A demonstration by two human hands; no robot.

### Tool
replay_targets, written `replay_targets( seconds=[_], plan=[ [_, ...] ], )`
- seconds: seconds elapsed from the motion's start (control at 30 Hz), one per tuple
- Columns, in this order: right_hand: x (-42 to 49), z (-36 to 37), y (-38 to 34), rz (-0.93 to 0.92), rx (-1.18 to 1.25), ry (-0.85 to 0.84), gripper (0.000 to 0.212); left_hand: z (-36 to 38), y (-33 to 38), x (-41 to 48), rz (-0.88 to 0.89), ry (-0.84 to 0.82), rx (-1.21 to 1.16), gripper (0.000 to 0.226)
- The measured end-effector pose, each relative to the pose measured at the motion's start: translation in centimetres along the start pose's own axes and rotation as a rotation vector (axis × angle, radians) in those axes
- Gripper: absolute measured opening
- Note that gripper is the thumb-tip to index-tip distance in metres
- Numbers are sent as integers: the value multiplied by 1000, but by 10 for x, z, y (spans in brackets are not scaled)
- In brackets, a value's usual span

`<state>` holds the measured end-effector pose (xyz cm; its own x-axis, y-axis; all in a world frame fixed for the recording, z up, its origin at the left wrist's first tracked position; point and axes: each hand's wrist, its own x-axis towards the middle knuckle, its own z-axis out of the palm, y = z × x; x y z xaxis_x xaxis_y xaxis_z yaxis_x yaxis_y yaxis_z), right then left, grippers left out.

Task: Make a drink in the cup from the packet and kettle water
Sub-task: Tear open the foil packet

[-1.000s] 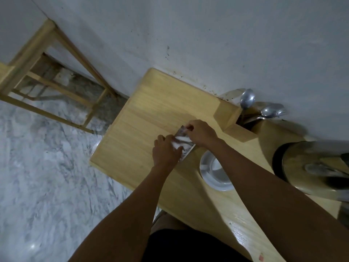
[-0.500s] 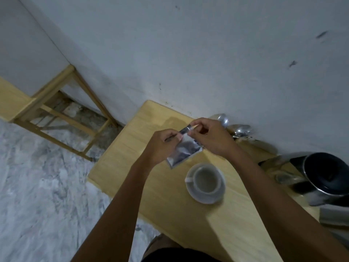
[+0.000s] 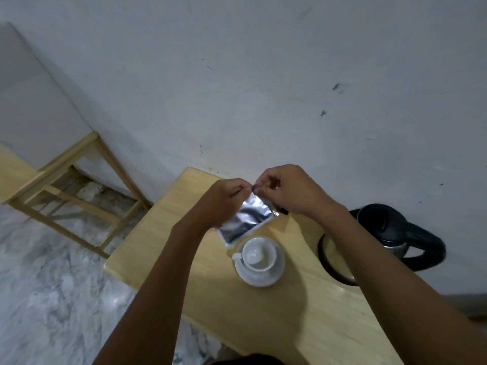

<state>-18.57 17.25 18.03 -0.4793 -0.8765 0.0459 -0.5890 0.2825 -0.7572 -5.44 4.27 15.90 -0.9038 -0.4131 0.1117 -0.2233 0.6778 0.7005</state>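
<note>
A silver foil packet (image 3: 245,222) hangs in the air above the wooden table (image 3: 205,259). My left hand (image 3: 224,198) and my right hand (image 3: 287,191) both pinch its top edge, fingertips almost touching. Just below the packet a white cup (image 3: 259,254) stands on a white saucer (image 3: 274,277); the cup looks empty. A steel kettle with a black lid and handle (image 3: 390,227) stands on its black base at the right, partly behind my right forearm.
The table sits against a grey wall (image 3: 263,88). A wooden stool frame (image 3: 79,185) stands on the marble floor (image 3: 52,285) to the left. A small wooden block (image 3: 282,225) lies behind the packet, mostly hidden.
Both hands lifted the packet off the table and hold it up above the cup. My head tilted up, so the kettle and more of the wall came into view.
</note>
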Motion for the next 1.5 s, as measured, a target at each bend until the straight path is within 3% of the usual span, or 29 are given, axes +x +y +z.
replay_targets(
  seconds=[0.13, 0.3, 0.4, 0.5, 0.87, 1.07, 1.3, 1.5],
  plan=[
    [-3, -8, -6, -18, -57, -8, 4, 1, 8, -4, -1, 42, 0, 23],
    [-4, -13, -13, -72, -150, -27, 3, -5, 16, -7, 51, 31, 6, 43],
    [-2, -12, -16, -88, -164, -23, 3, -7, 15, -9, 62, 10, -33, 37],
    [1, -10, -19, -96, -175, -24, 5, -11, 12, -10, 41, 0, -100, 26],
    [-1, -1, -18, -260, -164, 76, 3, -28, 3, -7, -53, -101, -440, 28],
    [2, -5, -25, -132, -146, 30, 12, -25, 1, 3, -5, -100, -234, 23],
    [12, -15, -33, -196, -306, 3, 9, -27, 4, 13, 8, -16, -116, 21],
    [10, -12, -26, -339, -267, 91, 7, -29, 14, 11, -95, -2, -481, 25]
  ],
)
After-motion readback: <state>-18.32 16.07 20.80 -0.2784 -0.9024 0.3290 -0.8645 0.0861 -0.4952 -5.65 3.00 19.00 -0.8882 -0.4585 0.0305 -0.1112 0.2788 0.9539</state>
